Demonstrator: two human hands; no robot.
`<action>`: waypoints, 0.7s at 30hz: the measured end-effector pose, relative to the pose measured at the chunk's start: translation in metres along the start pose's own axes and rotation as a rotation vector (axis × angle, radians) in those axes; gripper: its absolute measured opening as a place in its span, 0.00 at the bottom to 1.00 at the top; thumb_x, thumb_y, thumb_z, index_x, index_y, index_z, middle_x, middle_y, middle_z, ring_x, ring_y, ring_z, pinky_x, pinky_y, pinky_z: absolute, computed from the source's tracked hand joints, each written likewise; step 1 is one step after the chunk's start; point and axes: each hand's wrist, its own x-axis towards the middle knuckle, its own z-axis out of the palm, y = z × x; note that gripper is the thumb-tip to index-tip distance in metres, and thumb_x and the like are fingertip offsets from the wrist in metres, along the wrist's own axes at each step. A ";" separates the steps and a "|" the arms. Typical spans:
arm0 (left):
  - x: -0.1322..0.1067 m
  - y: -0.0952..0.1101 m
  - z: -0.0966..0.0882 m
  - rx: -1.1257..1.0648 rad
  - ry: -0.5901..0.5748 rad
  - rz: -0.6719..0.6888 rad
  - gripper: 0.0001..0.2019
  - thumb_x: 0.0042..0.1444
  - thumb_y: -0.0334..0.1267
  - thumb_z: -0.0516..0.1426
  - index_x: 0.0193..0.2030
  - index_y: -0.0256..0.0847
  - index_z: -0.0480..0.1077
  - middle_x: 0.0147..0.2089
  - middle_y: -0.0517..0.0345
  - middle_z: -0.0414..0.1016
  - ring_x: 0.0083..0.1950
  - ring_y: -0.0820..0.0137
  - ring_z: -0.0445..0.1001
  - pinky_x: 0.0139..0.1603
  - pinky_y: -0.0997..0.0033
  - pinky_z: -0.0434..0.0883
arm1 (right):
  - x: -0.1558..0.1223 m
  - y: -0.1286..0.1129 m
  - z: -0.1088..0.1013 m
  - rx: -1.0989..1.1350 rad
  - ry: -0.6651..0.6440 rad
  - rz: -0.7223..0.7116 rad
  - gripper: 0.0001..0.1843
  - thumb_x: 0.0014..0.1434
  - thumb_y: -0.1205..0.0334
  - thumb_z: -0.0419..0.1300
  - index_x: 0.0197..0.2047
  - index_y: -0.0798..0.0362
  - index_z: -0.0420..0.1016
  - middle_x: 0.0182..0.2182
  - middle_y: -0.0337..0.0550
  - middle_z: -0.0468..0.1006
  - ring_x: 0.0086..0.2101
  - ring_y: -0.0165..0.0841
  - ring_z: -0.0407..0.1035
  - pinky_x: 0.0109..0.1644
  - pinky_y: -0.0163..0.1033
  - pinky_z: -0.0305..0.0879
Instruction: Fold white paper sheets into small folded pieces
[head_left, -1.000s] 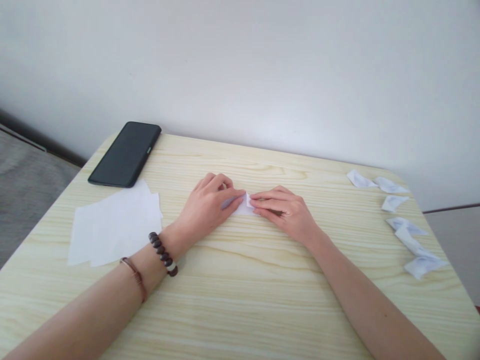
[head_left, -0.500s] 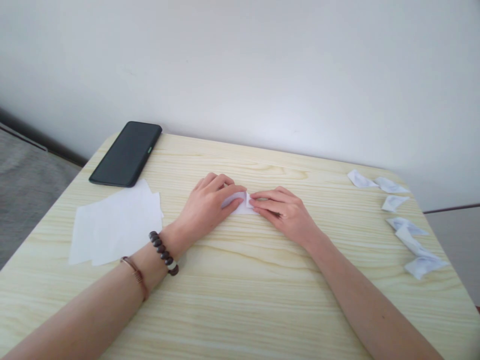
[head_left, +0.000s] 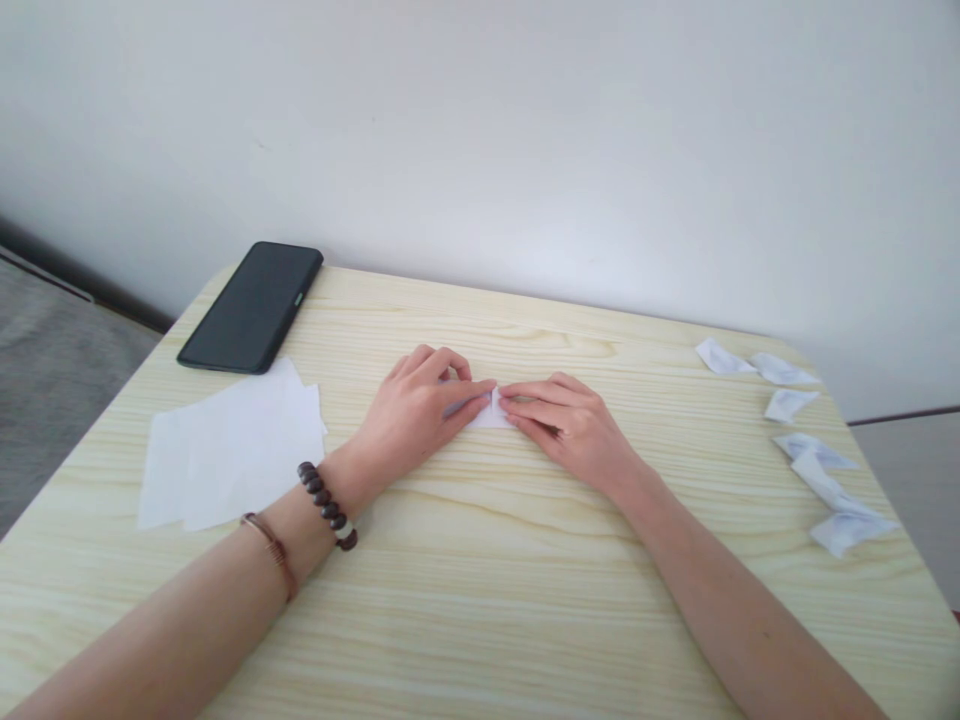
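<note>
At the near edge of the view, the left forearm (head_left: 172, 620) and right forearm (head_left: 735, 600) reach in over a pale wood-grained table (head_left: 465, 620). Around the left wrist sit a copper-coloured bangle (head_left: 270, 555) and, nearer the hand, a bracelet of dark beads (head_left: 326, 505) (one of them whitish). A little farther in, off to the right, three folded white pieces (head_left: 851, 530) lie close together, overlapping in this view. Off to the left, beside the left wrist, loose white sheets (head_left: 232, 450) lie fanned over one another. Midway across the table, between the two hands, is a small folded paper (head_left: 491, 415), partly hidden by fingers. The left hand (head_left: 420, 405) has thumb and forefinger drawn narrow on its left part; the right hand (head_left: 566, 420) pinches its right end with the fingertips, which nearly meet those of the left. Beyond, toward the far right corner, lie three more folded pieces (head_left: 790, 405), two of them end to end. At the far left corner a black phone (head_left: 251, 308) lies flat, dark screen up, and behind everything rises a plain whitish wall (head_left: 480, 150).
</note>
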 end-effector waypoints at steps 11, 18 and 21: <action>0.000 0.001 -0.002 0.000 -0.023 -0.017 0.11 0.62 0.41 0.55 0.46 0.49 0.77 0.41 0.54 0.73 0.41 0.67 0.66 0.43 0.66 0.68 | 0.001 -0.002 -0.001 0.014 -0.032 0.034 0.11 0.65 0.64 0.55 0.42 0.51 0.79 0.46 0.44 0.80 0.39 0.33 0.73 0.45 0.44 0.67; 0.000 0.002 -0.001 0.020 -0.021 -0.010 0.11 0.62 0.42 0.55 0.46 0.49 0.77 0.41 0.54 0.73 0.41 0.67 0.66 0.42 0.66 0.68 | 0.000 -0.002 -0.003 -0.039 -0.052 0.008 0.12 0.65 0.62 0.54 0.43 0.52 0.79 0.47 0.43 0.80 0.38 0.34 0.70 0.45 0.44 0.67; 0.000 0.003 -0.003 0.026 -0.020 -0.014 0.11 0.62 0.41 0.55 0.46 0.49 0.77 0.41 0.54 0.73 0.41 0.67 0.67 0.42 0.66 0.68 | 0.001 -0.003 -0.004 -0.068 -0.066 -0.001 0.12 0.65 0.62 0.54 0.43 0.52 0.79 0.47 0.43 0.79 0.38 0.35 0.68 0.45 0.45 0.66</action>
